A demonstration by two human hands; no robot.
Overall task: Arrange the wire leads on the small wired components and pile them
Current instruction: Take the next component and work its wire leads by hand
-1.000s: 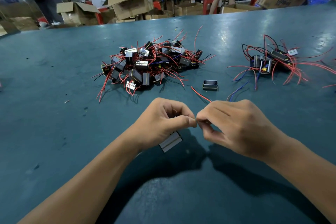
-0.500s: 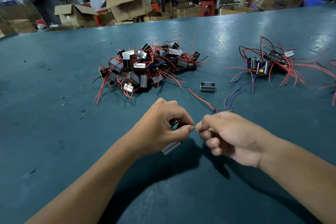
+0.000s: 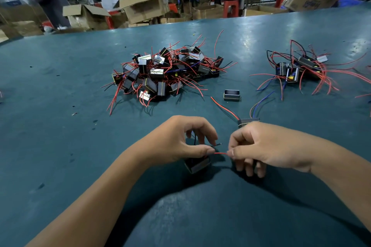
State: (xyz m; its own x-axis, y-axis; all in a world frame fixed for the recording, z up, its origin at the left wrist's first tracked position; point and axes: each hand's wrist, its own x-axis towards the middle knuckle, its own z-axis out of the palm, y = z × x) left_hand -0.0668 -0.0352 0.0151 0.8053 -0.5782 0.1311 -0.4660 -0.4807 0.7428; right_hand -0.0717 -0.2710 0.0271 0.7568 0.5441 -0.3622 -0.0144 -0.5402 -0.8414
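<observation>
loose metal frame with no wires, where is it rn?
Head view, right of centre: the bare frame lies alone on the table, between the big pile and the smaller pile, beyond the hands.

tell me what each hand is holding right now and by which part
Left hand pinches the black lead of the small component beneath it, near the tip. Right hand pinches the red lead at its end.

Low centre of the frame, your small dark component (image 3: 197,164) sits on the table with a red lead (image 3: 220,153) and a black lead (image 3: 215,144) sticking out to the right. Another component (image 3: 248,121) lies just above, trailing red and blue wires. The big pile (image 3: 164,72) sits upper centre, a smaller heap (image 3: 297,68) upper right
</observation>
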